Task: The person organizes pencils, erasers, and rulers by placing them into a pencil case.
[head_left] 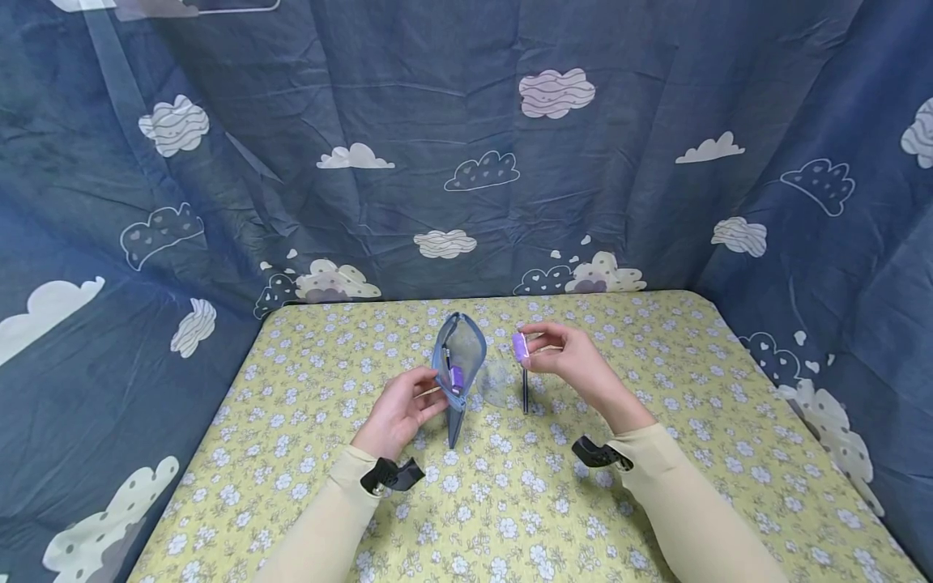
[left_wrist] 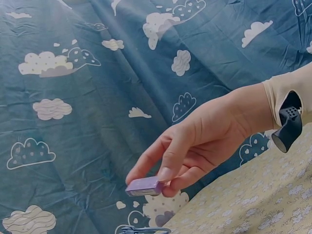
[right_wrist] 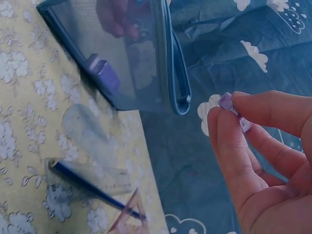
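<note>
My left hand (head_left: pixel 401 409) grips the lower left side of a blue mesh zip pouch (head_left: pixel 474 348), whose zipped mouth gapes upward. Inside the pouch lie a purple block (head_left: pixel 456 379) and a thin dark stick. To the right of the pouch and above the table, my right hand (head_left: pixel 564 352) pinches a small purple eraser (left_wrist: pixel 144 186) between thumb and fingertips. Below that hand a dark blue pencil (right_wrist: pixel 92 185) rests on the table. Only the pouch's zip edge (left_wrist: pixel 146 229) shows in the left wrist view; the left hand is out of that picture.
Beside the pencil lie a clear rounded plastic piece (right_wrist: pixel 83 124), a clear ruler (right_wrist: pixel 117 180) and a pinkish set square (right_wrist: pixel 127 217). A yellow floral cloth (head_left: pixel 306 502) covers the table. Blue cloud-print curtains (head_left: pixel 408 202) stand around its back and sides.
</note>
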Action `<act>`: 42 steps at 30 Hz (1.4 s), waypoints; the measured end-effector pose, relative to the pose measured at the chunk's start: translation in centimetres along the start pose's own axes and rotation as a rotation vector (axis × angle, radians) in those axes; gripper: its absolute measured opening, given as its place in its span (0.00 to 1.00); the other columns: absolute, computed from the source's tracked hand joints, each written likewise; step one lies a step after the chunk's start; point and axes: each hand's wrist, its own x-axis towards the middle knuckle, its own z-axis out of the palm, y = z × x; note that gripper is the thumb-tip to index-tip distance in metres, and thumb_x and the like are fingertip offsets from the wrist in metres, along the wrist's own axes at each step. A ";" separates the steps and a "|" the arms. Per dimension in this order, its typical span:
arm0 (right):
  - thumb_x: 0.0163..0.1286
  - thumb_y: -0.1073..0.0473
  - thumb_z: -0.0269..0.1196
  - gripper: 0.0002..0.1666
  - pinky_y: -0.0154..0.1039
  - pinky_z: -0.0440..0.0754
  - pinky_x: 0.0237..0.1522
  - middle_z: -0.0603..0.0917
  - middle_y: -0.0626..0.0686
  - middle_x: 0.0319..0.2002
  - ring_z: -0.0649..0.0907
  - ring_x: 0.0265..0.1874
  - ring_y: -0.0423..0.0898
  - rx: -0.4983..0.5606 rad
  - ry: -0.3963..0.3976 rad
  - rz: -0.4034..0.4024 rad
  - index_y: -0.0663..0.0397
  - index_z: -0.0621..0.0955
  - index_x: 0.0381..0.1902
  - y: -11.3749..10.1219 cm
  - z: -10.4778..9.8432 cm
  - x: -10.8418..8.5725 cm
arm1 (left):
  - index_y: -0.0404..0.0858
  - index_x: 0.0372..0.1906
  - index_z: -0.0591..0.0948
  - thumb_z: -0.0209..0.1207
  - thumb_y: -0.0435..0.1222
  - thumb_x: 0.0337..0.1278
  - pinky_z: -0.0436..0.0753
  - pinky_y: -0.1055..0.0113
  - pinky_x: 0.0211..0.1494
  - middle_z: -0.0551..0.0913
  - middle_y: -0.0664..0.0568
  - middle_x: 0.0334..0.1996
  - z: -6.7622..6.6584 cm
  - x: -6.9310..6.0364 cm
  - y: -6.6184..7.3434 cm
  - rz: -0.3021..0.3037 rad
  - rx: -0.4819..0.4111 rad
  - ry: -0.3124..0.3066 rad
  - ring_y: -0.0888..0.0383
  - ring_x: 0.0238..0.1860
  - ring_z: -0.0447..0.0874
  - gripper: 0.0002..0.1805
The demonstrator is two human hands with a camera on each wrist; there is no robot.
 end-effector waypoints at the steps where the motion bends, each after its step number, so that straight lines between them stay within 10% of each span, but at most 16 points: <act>1: 0.62 0.65 0.72 0.34 0.49 0.83 0.51 0.82 0.63 0.48 0.85 0.48 0.58 0.001 -0.002 -0.002 0.53 0.76 0.66 -0.1 0.1 0.0 | 0.30 0.57 0.75 0.59 0.33 0.68 0.81 0.54 0.58 0.78 0.43 0.45 0.0 0.0 0.0 -0.001 -0.002 0.000 0.41 0.58 0.77 0.17; 21: 0.61 0.62 0.74 0.31 0.51 0.83 0.50 0.83 0.60 0.47 0.85 0.44 0.55 -0.031 -0.031 -0.021 0.44 0.79 0.62 -2.0 1.9 1.4 | 0.31 0.52 0.76 0.59 0.33 0.67 0.80 0.53 0.59 0.77 0.43 0.45 0.3 0.1 -0.2 0.008 0.012 -0.003 0.42 0.56 0.79 0.13; 35: 0.63 0.70 0.69 0.30 0.50 0.82 0.50 0.81 0.69 0.49 0.85 0.42 0.55 -0.038 -0.108 -0.037 0.58 0.77 0.64 -5.0 4.2 0.4 | 0.34 0.46 0.76 0.59 0.34 0.69 0.80 0.53 0.60 0.76 0.42 0.45 0.4 0.0 -0.3 0.003 0.018 -0.007 0.40 0.59 0.77 0.08; 42: 0.63 0.69 0.70 0.30 0.51 0.83 0.49 0.82 0.67 0.48 0.85 0.42 0.53 -0.031 -0.122 -0.027 0.54 0.78 0.63 -2.8 4.6 1.7 | 0.33 0.48 0.76 0.58 0.34 0.69 0.80 0.52 0.60 0.76 0.40 0.49 0.4 0.0 -0.4 0.000 0.032 -0.015 0.37 0.63 0.74 0.09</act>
